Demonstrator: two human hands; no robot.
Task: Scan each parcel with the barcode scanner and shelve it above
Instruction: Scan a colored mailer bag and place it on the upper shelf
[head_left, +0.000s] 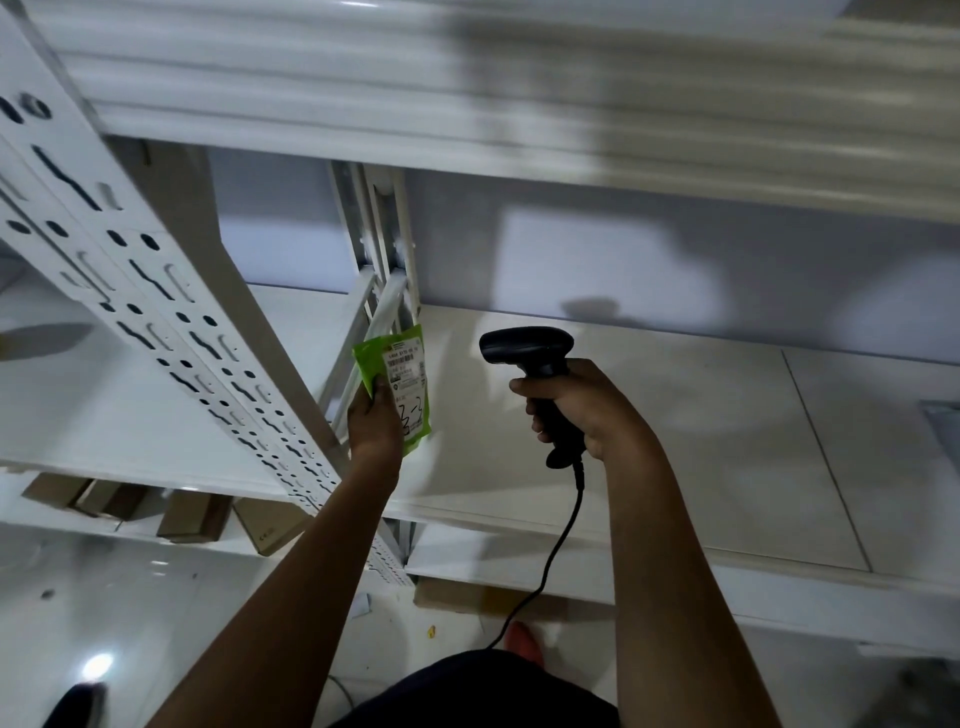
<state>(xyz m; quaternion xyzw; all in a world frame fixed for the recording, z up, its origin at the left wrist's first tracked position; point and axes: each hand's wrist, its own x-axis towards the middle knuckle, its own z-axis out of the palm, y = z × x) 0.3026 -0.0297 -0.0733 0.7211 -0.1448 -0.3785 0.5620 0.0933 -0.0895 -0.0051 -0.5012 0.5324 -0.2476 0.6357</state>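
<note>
- Fingers (521, 387) on the right hand (582, 410) are curled tight round the handle of the black barcode scanner (527, 349). Its head pokes out just above them, nose end turned to the left.
- Left hand (375, 428) has the green parcel (418, 415) pinched at its lower left edge, with the thumb (381, 387) flat on the front. The other fingers are tucked behind the bag, so I can't tell how they sit.
- Parcel stands pretty much upright, up and to the right of that thumb. Its white label (405, 371) and some black marker scribble face the camera.
- It's just left of the right-hand fingers and the scanner, close but not touching.
- Can't tell whether the parcel's bottom edge is actually resting on the shelf (701, 441) or hanging just over it.
- Scanner cable (563, 540) drops straight down from under the right fingers, between the two forearms.
- Left of the left fingers there's a white perforated upright (156, 312).
- Lower down on that side, a few cardboard boxes (192, 517) sit on the shelf below.
</note>
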